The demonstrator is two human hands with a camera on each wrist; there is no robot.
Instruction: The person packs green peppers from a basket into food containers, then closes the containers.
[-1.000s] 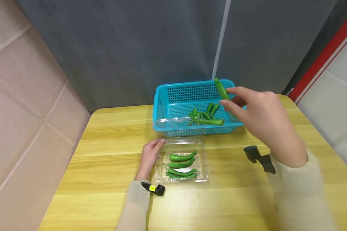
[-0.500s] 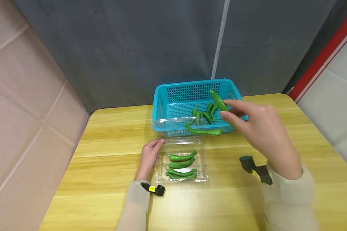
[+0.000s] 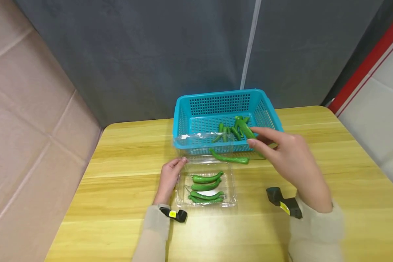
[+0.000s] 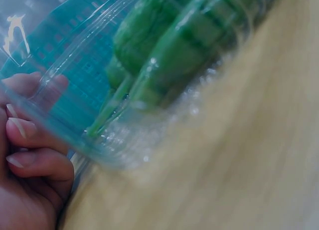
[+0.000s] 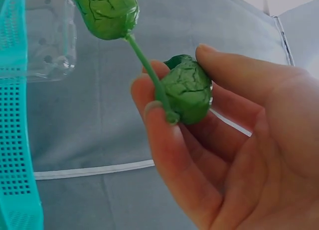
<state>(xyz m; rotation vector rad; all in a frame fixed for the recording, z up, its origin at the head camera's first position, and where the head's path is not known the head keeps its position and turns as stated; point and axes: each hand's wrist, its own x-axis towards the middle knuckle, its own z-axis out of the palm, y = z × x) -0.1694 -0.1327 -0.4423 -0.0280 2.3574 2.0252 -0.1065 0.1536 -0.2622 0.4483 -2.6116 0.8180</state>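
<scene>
My right hand (image 3: 288, 156) holds two green chili peppers over the front rim of the blue basket. Thumb and fingers pinch one pepper (image 5: 188, 90). The other pepper (image 5: 107, 13) sticks out, its thin stem against my fingers; in the head view this long pepper (image 3: 230, 159) hangs between basket and box. My left hand (image 3: 170, 176) grips the left edge of a clear plastic clamshell box (image 3: 230, 183), with curled fingers (image 4: 37, 162) seen close up in the left wrist view. Several green peppers (image 3: 204, 186) lie side by side in the box.
The blue perforated basket (image 3: 213, 95) stands behind the box with several peppers (image 3: 235, 133) in it. The box's raised transparent lid (image 3: 201, 140) leans against the basket's front. Beneath is a wooden table (image 3: 124, 163); a grey curtain (image 3: 150, 54) hangs behind.
My right hand has come down and slightly left, toward the box, with both peppers in it. The left hand and the box have stayed where they were.
</scene>
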